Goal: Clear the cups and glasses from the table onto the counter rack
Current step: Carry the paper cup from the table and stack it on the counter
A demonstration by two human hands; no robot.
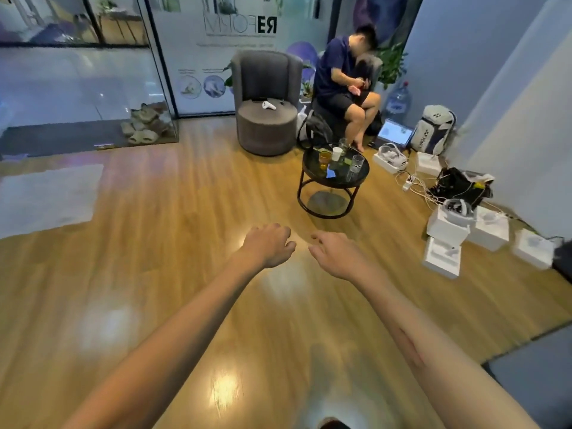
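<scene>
Fingers of both hands hang loosely curled, holding nothing — the left hand and right hand float side by side over glossy wood-plank floor. Well ahead stands a small round table, dark glass top on a black ring frame. On it: an amber glass, a white paper cup, a clear tall glass. Behind it — a rounded grey upholstered armchair.

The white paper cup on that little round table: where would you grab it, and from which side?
Grip the white paper cup around its upper wall, probably coming from above and the near side. It stands upright in the middle of the round black table, with the amber glass close on its left and a clear glass to its right, so side approaches look crowded. Both the left hand and right hand are empty.
</scene>
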